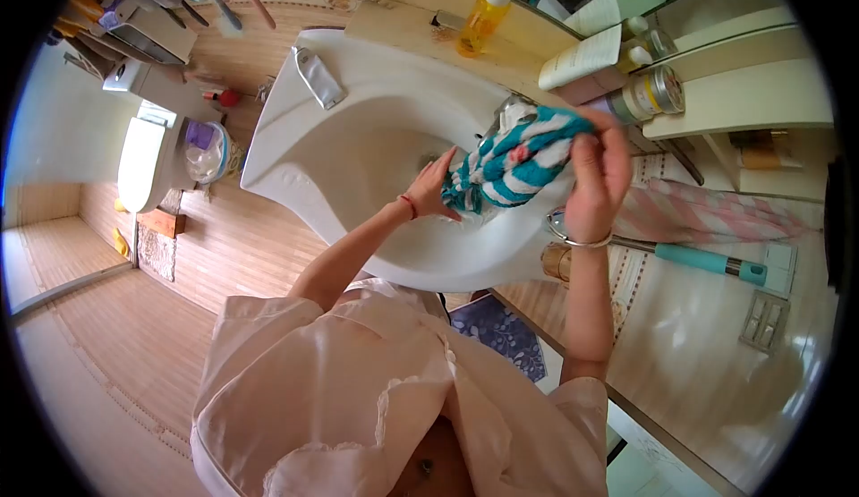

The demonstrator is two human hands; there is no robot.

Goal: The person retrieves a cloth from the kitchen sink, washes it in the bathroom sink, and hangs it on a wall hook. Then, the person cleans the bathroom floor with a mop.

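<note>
A teal-and-white striped towel (523, 161) with a small pink patch is bunched and stretched over the white washbasin (273, 152). Up at the right, my right hand (601, 179) grips one end of it, thumb on top. Down inside the bowl, my left hand (433, 186) is closed around the lower end, its fingertips partly hidden by the cloth. Behind the towel, the metal faucet (514, 117) is partly covered. Something clear, perhaps water, glints below the towel; I cannot tell whether it is running.
A silver-white tube (319, 78) lies on the basin's back left corner. A yellow pump bottle (488, 14) and a white bottle (582, 59) stand on the ledge behind. A pink striped towel (707, 215) and a teal-handled tool (711, 263) are at the right. A toilet (148, 161) is at the left.
</note>
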